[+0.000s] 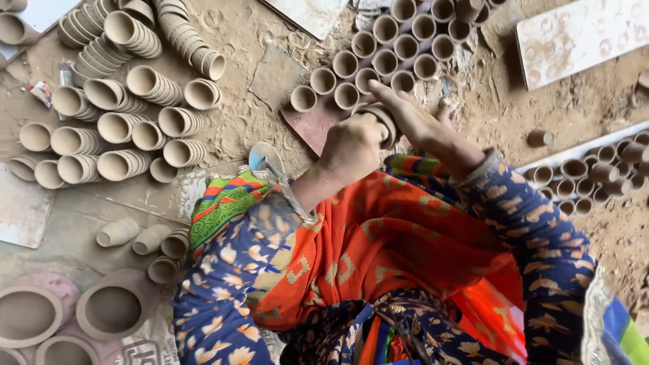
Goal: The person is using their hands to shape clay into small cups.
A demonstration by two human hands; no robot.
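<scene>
Clay cup stack [378, 115], nested, sits gripped betw. both hands over the person's lap. Left hand [351, 149] is curled shut round its base, prob. to steady it; right hand [422, 125] lies flatter, fingers [389, 94] stretched along the top, w/ the rim pointing at the board [318, 122]. Beyond, single cups [395, 54] stand upright in tidy diagonal rows on that board, mouths up. Far left, nested stacks [115, 128] lie on their sides on dusty ground.

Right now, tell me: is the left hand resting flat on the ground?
No; the left hand is raised and closed around a stack of clay cups, with the right hand on it.
</scene>
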